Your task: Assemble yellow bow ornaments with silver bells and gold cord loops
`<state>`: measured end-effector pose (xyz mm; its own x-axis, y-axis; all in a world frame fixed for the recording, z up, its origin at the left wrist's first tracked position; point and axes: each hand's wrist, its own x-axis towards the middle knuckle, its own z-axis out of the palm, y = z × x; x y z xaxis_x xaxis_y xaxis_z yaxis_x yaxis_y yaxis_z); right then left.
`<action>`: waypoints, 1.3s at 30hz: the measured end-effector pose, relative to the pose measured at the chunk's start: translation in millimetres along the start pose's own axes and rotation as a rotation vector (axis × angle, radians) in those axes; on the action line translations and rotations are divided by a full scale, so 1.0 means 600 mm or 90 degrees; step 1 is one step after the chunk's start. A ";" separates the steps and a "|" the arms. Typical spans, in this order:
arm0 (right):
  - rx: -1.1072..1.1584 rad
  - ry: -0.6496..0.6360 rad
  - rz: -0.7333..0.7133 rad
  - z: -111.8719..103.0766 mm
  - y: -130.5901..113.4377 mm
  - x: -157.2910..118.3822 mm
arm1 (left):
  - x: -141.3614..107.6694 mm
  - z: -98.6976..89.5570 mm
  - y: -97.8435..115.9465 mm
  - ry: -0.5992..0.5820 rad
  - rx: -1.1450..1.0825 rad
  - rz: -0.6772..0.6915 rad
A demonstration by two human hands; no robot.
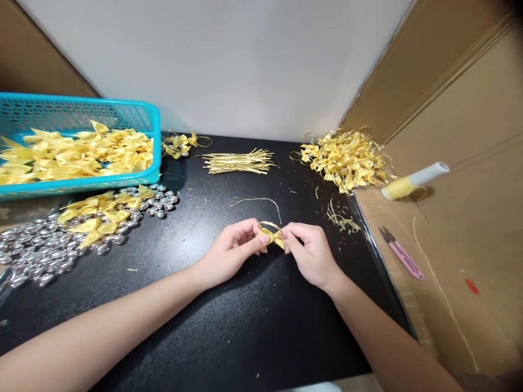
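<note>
A yellow ribbon bow [275, 237] with a gold loop above it is held between my two hands over the middle of the black table. My left hand [237, 247] pinches the bow's left side. On its right side, the fingers of my right hand [308, 251] are closed on the bow. A thin gold thread [261, 199] curves up and left from beside the right fingertips. Beyond the hands lies a bundle of gold ties [239, 162].
A turquoise basket [157, 141] of yellow bows stands at the left, with silver beads [44, 245] before it. Finished-looking looped bows [347, 158] are piled at the back right. Pink-handled snips [402, 255] and a thread cone [417, 181] are on the cardboard at right.
</note>
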<state>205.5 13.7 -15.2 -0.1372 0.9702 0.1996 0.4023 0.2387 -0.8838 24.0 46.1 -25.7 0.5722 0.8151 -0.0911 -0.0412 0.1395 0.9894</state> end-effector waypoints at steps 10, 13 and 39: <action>-0.012 0.031 0.029 0.000 -0.002 0.001 | 0.001 -0.003 -0.001 -0.002 -0.022 0.006; 0.066 -0.047 0.085 -0.003 -0.003 0.002 | 0.001 -0.004 -0.002 -0.016 -0.001 0.019; 0.191 -0.161 0.076 -0.004 0.013 0.008 | 0.002 0.000 -0.013 -0.042 -0.174 0.020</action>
<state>209.9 20.0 -20.1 -0.3392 0.9407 0.0110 0.1518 0.0663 -0.9862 25.3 45.9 -33.5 0.6184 0.7846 -0.0450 -0.2739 0.2689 0.9234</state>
